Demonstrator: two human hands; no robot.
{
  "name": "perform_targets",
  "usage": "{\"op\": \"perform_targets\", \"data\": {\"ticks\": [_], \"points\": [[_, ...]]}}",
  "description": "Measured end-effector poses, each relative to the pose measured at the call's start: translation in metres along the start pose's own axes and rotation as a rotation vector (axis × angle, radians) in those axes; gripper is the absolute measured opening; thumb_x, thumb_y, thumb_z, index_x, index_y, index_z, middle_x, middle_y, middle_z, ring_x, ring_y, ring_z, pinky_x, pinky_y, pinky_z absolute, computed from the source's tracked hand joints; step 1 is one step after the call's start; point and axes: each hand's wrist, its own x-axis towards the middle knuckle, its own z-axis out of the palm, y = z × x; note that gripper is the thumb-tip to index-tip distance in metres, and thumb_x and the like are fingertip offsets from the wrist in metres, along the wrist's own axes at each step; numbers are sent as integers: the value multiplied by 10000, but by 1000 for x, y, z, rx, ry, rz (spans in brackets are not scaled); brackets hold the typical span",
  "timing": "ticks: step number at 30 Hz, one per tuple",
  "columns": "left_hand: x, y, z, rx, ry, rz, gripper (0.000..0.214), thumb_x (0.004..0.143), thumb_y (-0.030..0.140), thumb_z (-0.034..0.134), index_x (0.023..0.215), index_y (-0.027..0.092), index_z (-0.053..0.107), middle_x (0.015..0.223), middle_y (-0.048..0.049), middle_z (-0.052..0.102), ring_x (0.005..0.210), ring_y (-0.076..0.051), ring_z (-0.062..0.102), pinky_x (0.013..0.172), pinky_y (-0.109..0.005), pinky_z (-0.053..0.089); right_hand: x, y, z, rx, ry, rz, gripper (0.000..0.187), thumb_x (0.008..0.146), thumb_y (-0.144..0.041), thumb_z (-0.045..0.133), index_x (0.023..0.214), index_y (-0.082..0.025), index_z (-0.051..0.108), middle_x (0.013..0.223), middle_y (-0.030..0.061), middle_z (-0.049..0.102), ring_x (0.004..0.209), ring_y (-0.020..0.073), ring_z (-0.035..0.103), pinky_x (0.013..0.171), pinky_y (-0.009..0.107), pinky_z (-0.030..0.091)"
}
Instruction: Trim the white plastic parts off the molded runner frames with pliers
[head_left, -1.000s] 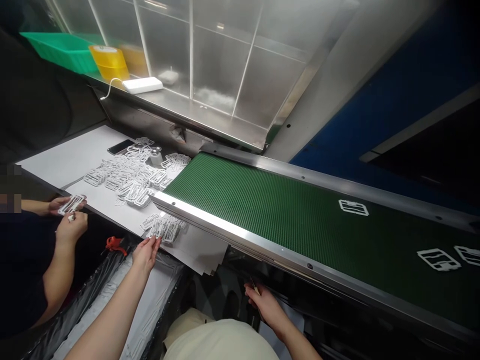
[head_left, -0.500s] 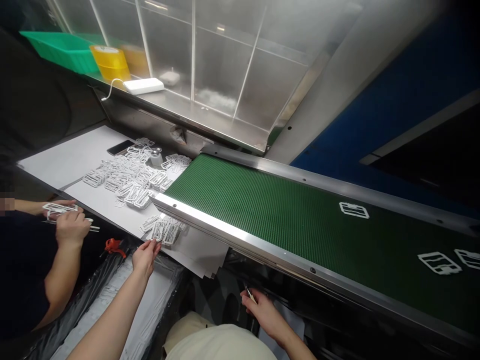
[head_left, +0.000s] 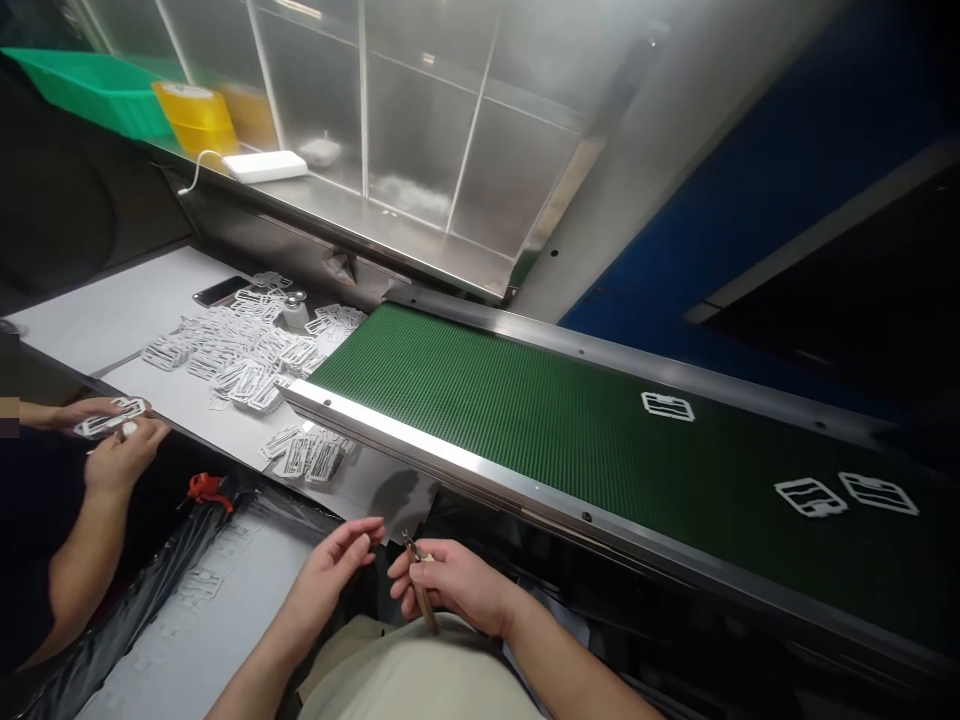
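While the right hand (head_left: pixel 465 582) grips a slim brown-handled metal tool (head_left: pixel 426 608), the left hand (head_left: pixel 335 568) hangs loose beside it

So most of that tool is behind the fingers; only the tip and the lower handle show, and I can't tell what type it is. Left hand's fingers are half curled with nothing visible in them, though something tiny would be easy to miss.

Flat white frame-shaped pieces are everywhere. There's a messy white heap (head_left: pixel 232 345) on the white-covered table (head_left: pixel 79 295), too overlapped to count, plus a smaller white bundle (head_left: pixel 309 458) near the conveyor's silver metal rail (head_left: pixel 450 455). Three white frames (head_left: pixel 667 405) lie apart on the ribbed green belt (head_left: pixel 465 380), whose right end fades into the dark.

A co-worker, cut off at the left edge, has another white piece (head_left: pixel 97 425) in both hands (head_left: pixel 120 460), partly covered by fingers.

Half a second ago the left hand was at the smaller bundle; now it's back by the torso, and the right hand has come over next to it. View slid a bit too, so the third frame on the belt, clipped before, shows whole.
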Motion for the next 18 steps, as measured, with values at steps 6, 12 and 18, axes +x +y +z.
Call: {"op": "perform_targets", "data": {"ticks": [6, 12, 18], "points": [[-30, 23, 47, -3, -150, 56, 520, 824, 673, 897, 1073, 222, 837, 910, -54, 786, 781, -197, 682, 762, -311, 589, -4, -16, 9, 92, -129, -31, 601, 730, -616, 919, 1047, -134, 752, 984, 91, 767, 792, 165, 719, 842, 355, 576], [-26, 31, 59, -30, -158, 73, 452, 756, 631, 962, 819, 218, 790, 923, -60, 721, 807, -200, 635, 718, -291, 574, -13, -11, 2, 12, -118, -40, 543, 740, -587, 919, 1015, -139, 784, 975, 78, 788, 779, 156, 724, 765, 296, 558], [-4, -11, 55, 68, -183, 46, 516, 732, 806, 850, 764, 302, 743, 874, -63, 713, 897, -304, 681, 840, -404, 630, -82, -51, -21, -281, -126, -14, 343, 868, -461, 865, 1092, -204, 830, 947, 12, 795, 802, 121, 720, 799, 238, 567]]}}
